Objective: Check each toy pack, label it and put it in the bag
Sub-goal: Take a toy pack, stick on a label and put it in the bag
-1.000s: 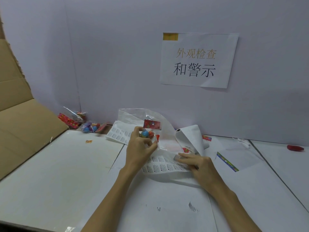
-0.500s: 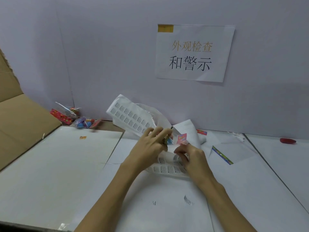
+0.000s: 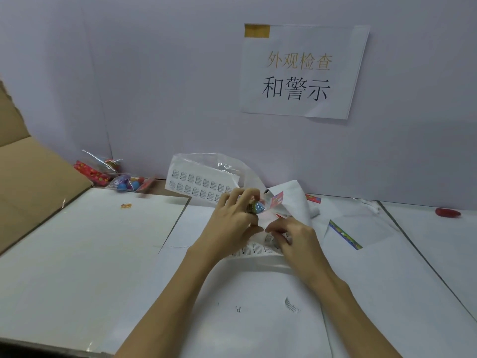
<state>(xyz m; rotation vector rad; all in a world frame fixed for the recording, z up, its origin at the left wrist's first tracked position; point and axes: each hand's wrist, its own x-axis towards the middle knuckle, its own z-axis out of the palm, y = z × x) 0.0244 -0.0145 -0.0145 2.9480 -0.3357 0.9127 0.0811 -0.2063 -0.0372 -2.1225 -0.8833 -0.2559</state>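
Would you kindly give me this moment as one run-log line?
left hand: grips clear toy pack | right hand: pinches at white label sheet | bagging: not yet

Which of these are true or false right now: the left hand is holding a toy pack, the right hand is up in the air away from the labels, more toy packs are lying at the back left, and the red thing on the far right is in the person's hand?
1. The left hand holds a toy pack. True.
2. The right hand is raised clear of the label sheet. False: its fingers pinch at that sheet, down on the table.
3. More toy packs lie at the back left by the wall. True.
4. The red object is in a hand. False: it lies alone on the table at the far right.
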